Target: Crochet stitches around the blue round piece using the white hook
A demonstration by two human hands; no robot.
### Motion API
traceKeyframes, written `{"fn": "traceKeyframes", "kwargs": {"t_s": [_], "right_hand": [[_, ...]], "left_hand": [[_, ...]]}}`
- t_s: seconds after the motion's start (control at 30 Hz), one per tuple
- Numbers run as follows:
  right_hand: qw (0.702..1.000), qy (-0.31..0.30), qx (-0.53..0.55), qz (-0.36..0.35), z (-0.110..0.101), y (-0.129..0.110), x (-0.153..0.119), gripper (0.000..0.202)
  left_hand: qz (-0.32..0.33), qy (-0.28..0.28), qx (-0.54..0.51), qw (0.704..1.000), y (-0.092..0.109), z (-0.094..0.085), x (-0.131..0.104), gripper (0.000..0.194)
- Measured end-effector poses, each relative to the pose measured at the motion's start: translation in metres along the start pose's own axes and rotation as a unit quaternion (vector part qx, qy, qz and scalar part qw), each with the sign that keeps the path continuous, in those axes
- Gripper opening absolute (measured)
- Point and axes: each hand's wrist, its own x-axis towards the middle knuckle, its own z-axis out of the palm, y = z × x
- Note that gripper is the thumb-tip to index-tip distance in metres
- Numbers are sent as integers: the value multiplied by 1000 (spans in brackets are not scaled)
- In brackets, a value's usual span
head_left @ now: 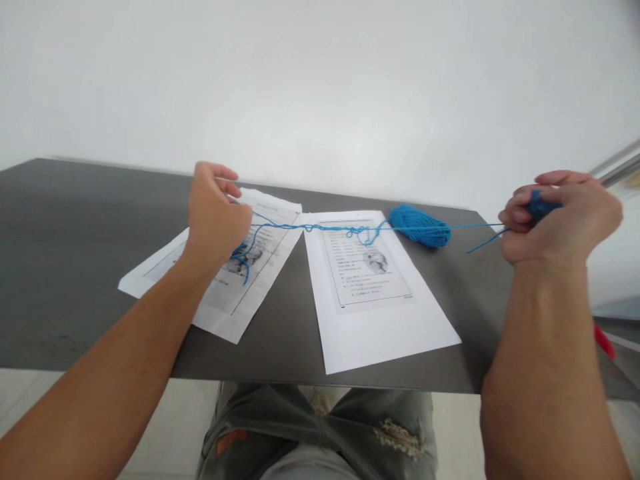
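Observation:
Blue yarn (310, 227) stretches across the view between my two hands, with small loops and twists along its middle. My left hand (217, 207) is closed on one end above the left paper; loose yarn tails hang below it, and its grip is partly hidden by the back of the hand. Out at the right, my right hand (555, 213) is wrapped round a dark blue bundle of yarn (543, 205), from which the taut strand and a short loose end come out. A skein of blue yarn (421, 225) lies on the table behind the strand.
Two printed sheets lie on the dark grey table (100, 267): a creased left paper (235, 317) and a flatter right paper (380, 340). A white wall (300, 87) rises behind the table. Something red (604, 340) shows beside my right forearm.

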Motion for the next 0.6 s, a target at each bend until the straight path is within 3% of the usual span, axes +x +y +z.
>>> {"fn": "traceKeyframes", "kwargs": {"t_s": [0.03, 0.1, 0.2, 0.3, 0.37, 0.47, 0.53, 0.6], "right_hand": [[1000, -9, 11, -1, 5, -2, -5, 16], [998, -59, 21, -1, 13, -5, -16, 17], [983, -179, -41, 5, 24, -5, -33, 13], [933, -288, -214, -37, 35, -1, -50, 11], [866, -379, -320, -61, 43, 4, -60, 19], [777, -486, -392, -78, 56, 16, -74, 28], [750, -508, -413, -93, 64, 26, -83, 29], [739, -511, -428, -101, 71, 34, -90, 25]], "left_hand": [[51, -14, 106, 993, 0, -1, -1, 49], [110, -63, 283, 951, 3, -3, -3, 47], [138, -99, 406, 898, 14, -1, -8, 42], [193, -142, 422, 874, 27, 9, -19, 27], [246, -227, 403, 852, 31, 22, -28, 20], [271, -373, 416, 784, 23, 48, -42, 22], [266, -415, 414, 765, 12, 64, -48, 19], [263, -417, 405, 770, 1, 74, -49, 13]]}}
